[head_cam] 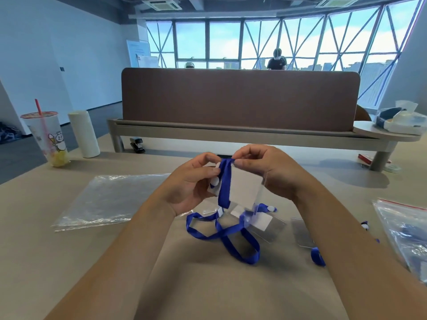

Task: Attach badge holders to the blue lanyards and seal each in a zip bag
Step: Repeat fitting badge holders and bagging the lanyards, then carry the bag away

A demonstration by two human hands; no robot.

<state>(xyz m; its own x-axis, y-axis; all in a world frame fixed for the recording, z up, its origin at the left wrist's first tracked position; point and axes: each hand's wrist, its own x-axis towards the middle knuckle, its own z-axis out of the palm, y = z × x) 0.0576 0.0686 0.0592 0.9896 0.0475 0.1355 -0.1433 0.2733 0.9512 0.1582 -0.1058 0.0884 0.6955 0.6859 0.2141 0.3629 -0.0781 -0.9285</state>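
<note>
A blue lanyard [224, 181] hangs from both hands above the table, and its loop trails in coils onto the tabletop. My left hand [191, 183] pinches the strap near its white clip. My right hand [263, 172] pinches the top of the strap together with a clear badge holder [246, 188] held upright behind it. More clear badge holders [265, 224] lie on the table under the hands. An empty zip bag [104, 199] lies flat at the left.
A drink cup with a red straw [49, 139] and a white paper roll [84, 133] stand far left. A red-topped zip bag with lanyards [406, 236] lies at the right edge. A brown divider panel [240, 98] closes off the back; a stapler [137, 145] sits below it.
</note>
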